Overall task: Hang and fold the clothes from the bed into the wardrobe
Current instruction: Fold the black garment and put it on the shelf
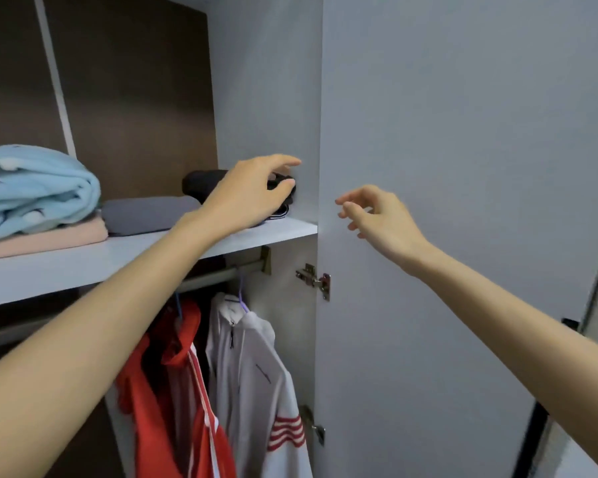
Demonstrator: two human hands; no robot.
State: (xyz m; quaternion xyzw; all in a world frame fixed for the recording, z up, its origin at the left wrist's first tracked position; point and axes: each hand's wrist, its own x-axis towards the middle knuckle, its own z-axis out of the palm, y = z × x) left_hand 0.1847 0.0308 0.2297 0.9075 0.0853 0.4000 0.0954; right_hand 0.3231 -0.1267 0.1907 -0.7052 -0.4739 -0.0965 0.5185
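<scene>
Black garment (201,183): folded, lying on the wardrobe shelf (94,262) at its right end, close to the side wall; a strip of white edging shows at its lower right corner.
Left hand (247,193): reaches over the shelf edge and sits on top of the black garment, fingers curved, thumb against the cloth; whether it pinches the fabric or only rests on it cannot be told.
Right hand (377,215): in the air to the right of the shelf, in front of the open door (463,167), fingers loosely spread and bent, holding nothing.
Grey garment (149,213): folded flat on the shelf, just left of the black garment and touching it.
Pink garment (49,241): folded, further left on the shelf, beside the grey one.
Light blue blanket (32,191): rolled and stacked on top of the pink garment.
Rail (208,277): runs under the shelf.
White jacket (252,374): hangs from the rail below the black garment, red stripes on its sleeve.
Red jacket (159,391): hangs just left of the white jacket, white stripes down its sleeve.
Hinge (315,279): on the door edge, just below the shelf's right end.
</scene>
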